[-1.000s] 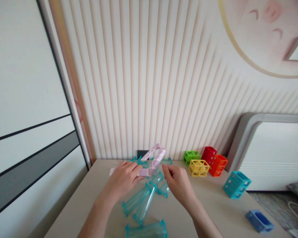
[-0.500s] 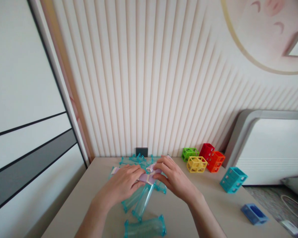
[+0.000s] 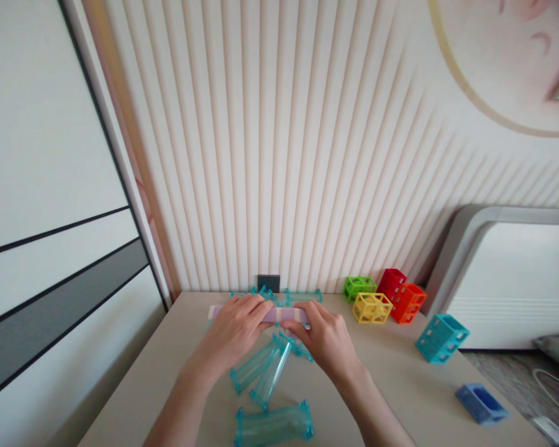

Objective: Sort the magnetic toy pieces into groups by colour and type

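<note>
A pale purple and white segmented bar (image 3: pixel 284 315) lies flat and straight across the far part of the beige table (image 3: pixel 400 385). My left hand (image 3: pixel 235 329) grips its left part and my right hand (image 3: pixel 323 335) grips its right part. Under and around the hands lie several clear teal tubes (image 3: pixel 261 369), with one more (image 3: pixel 272 425) nearer to me and others (image 3: pixel 302 297) by the wall.
Open-frame cubes stand at the back right: green (image 3: pixel 359 288), yellow (image 3: pixel 372 307), red (image 3: pixel 392 282) and orange (image 3: pixel 407 304). A teal block (image 3: pixel 441 338) and a blue block (image 3: pixel 482 403) sit near the right edge. A dark socket (image 3: pixel 268 283) is on the ribbed wall.
The segmented bar, earlier bent up into a loop at its right end, has been folded down and straightened flat. My right hand moved onto it; both hands now hold it.
</note>
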Tool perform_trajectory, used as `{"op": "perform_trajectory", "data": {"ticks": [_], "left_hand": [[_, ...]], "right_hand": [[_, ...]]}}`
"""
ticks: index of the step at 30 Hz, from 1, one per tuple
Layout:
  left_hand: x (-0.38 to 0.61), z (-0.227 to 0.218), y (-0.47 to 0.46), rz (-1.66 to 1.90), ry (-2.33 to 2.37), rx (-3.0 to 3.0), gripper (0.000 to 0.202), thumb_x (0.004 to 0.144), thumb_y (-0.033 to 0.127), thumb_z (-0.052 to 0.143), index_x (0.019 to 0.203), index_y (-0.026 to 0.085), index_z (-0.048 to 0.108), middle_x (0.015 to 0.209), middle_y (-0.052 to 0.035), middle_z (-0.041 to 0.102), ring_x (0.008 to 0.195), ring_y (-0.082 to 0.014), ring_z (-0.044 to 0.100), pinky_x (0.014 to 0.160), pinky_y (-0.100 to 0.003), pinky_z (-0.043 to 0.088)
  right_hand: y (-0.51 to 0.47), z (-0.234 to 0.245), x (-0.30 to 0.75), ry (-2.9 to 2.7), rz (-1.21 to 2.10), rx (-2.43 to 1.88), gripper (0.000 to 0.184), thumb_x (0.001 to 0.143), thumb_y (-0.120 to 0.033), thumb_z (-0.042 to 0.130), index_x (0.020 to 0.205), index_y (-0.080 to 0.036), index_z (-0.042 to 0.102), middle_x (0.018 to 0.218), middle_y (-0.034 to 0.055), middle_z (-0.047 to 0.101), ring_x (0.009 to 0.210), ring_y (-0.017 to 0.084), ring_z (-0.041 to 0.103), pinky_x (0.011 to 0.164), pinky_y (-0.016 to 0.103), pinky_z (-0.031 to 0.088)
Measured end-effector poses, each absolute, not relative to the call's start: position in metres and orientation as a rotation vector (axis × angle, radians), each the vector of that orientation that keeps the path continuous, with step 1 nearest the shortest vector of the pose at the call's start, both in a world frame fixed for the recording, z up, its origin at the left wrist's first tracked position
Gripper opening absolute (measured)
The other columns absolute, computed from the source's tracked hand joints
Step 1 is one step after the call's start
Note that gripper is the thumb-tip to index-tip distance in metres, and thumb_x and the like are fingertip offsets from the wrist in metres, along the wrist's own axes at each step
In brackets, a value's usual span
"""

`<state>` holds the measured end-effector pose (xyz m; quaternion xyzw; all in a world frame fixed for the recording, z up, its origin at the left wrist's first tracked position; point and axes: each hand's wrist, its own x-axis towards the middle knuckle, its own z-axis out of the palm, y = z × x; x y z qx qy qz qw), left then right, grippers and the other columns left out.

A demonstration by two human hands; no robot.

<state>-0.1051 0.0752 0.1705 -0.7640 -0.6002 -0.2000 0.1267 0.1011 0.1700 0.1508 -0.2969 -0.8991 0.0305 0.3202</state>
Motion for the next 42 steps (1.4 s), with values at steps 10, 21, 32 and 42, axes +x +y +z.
{"op": "perform_trajectory", "data": {"ticks": [10,21,32,42], "left_hand": [[-0.109,0.166,0.078,-0.545,-1.671,-2.227,0.031,0.093,0.016,0.07,0.122,0.024,0.061,0.106,-0.0009,0.07,0.097,-0.0231,0.066,0.084,-0.038,0.047],[-0.101,0.169,0.073,-0.428,-1.677,-2.328,0.021,0.091,0.027,0.075,0.109,0.024,0.064,0.098,0.0007,0.071,0.094,-0.0233,0.068,0.084,-0.038,0.043],[-0.131,0.17,0.074,-0.54,-1.608,-2.198,0.02,0.093,0.011,0.068,0.11,0.022,0.065,0.1,-0.0009,0.074,0.092,-0.0205,0.069,0.085,-0.036,0.045],[-0.105,0.166,0.076,-0.576,-1.523,-2.278,0.029,0.092,0.024,0.073,0.12,0.023,0.062,0.124,-0.0037,0.071,0.125,-0.0264,0.06,0.118,-0.055,0.028]], "right_hand": [[0.177,0.16,0.112,-2.533,0.13,-0.627,0.059,0.1,-0.067,0.042,0.124,-0.019,0.066,0.101,0.0132,0.079,0.085,0.026,0.077,0.067,0.029,0.049],[0.171,0.159,0.111,-2.784,0.146,-0.692,0.047,0.097,-0.065,0.052,0.112,-0.022,0.065,0.08,0.0052,0.076,0.072,0.027,0.074,0.056,0.028,0.037],[0.165,0.176,0.118,-2.548,0.65,-0.929,0.018,0.093,-0.04,0.069,0.09,-0.023,0.065,0.079,0.0014,0.071,0.07,0.019,0.065,0.06,0.025,0.035],[0.173,0.186,0.134,-2.602,0.999,-0.796,0.029,0.093,-0.045,0.066,0.078,-0.021,0.069,0.065,-0.0033,0.059,0.06,0.012,0.049,0.051,0.023,0.028]]}}
